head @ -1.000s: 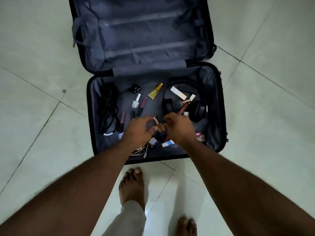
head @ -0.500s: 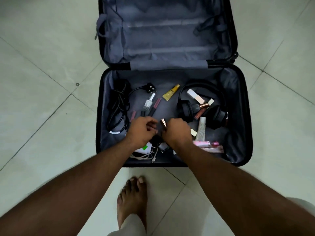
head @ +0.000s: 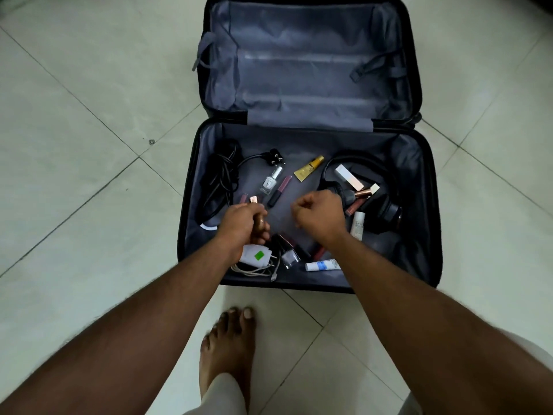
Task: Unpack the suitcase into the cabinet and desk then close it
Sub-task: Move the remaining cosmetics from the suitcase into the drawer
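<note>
No legible text or labels.

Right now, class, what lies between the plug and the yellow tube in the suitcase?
In the head view, only bare lining between plug and yellow tube.

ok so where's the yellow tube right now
Head view: the yellow tube lies in the suitcase near half, between the black plug and the headphones.

Two bare forearms, no sleeves, watch or rings visible, ending in a left hand point(head: 244, 224) and a right hand point(head: 320, 217). Light, pale trousers point(head: 221, 393) covering the legs. One bare foot point(head: 229, 342), no shoe or sock.
</note>
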